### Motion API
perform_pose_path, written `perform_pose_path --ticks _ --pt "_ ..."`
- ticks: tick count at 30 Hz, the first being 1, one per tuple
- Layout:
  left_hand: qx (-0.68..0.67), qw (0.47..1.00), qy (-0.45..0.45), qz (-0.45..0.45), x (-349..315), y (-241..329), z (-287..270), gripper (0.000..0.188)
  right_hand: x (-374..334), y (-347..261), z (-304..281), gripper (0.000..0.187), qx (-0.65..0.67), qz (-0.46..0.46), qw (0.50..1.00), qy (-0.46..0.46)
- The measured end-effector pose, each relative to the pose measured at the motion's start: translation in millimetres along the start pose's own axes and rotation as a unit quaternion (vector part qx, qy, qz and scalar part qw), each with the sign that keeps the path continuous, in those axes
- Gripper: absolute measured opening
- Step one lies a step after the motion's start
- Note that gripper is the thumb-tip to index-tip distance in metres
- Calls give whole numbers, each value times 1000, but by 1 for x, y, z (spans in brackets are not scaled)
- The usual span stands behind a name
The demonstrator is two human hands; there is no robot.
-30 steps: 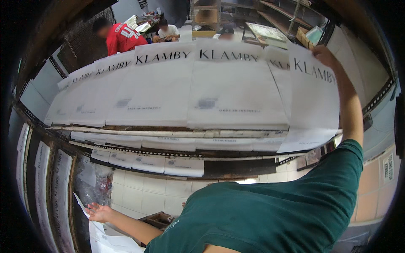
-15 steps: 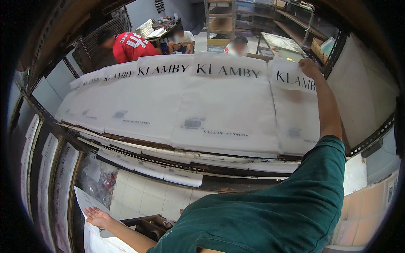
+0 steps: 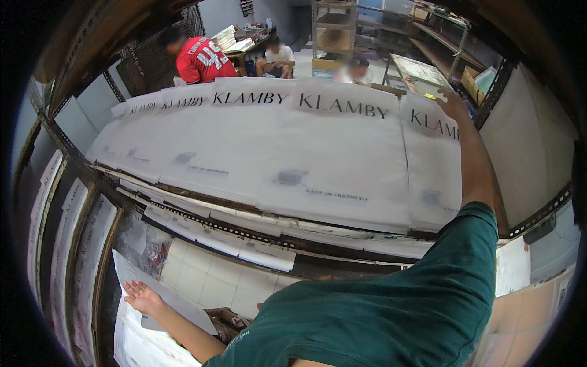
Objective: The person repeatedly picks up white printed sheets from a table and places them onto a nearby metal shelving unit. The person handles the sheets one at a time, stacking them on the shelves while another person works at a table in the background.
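Pale translucent printed bags lie side by side, partly overlapping, along a rack shelf. At the far right, my right hand is over the top corner of the last bag, its fingers apart and nothing visible in them. My right forearm covers that bag's right side. At the lower left, my left hand is palm up with its fingers stretched out. A white sheet or bag stands up right behind it, and a loose white stack lies below my left forearm.
A lower shelf holds more printed bags. Upright racks with bags stand at left. Perforated metal rails frame the rack. Beyond it are a person in a red shirt, two other people and metal shelving.
My right hand's fingers have spread and come off the bag's top corner. My left hand stays palm up, while the white sheet behind it shows more. The whole view has shifted slightly.
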State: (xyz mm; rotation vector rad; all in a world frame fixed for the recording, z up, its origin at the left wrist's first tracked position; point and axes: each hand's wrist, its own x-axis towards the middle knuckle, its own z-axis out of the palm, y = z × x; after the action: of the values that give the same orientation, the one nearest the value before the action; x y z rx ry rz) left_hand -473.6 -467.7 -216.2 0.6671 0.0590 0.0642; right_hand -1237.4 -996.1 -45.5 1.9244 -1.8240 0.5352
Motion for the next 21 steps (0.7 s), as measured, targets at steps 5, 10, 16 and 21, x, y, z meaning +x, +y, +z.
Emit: perform_pose_path --ticks 5,10,16,21 --pt "-25 998 -37 -40 38 -18 -21 50 37 -81 -32 33 97 -192 976 15" --pt "-80 984 -130 -93 67 -39 -20 44 23 -294 -124 32 255 -344 900 -81" --pt "-66 993 -24 -99 59 -5 32 41 -79 -585 -238 35 191 -694 694 20" --pt "-125 983 -48 -123 107 14 48 40 -201 -774 -299 46 242 -734 628 -92"
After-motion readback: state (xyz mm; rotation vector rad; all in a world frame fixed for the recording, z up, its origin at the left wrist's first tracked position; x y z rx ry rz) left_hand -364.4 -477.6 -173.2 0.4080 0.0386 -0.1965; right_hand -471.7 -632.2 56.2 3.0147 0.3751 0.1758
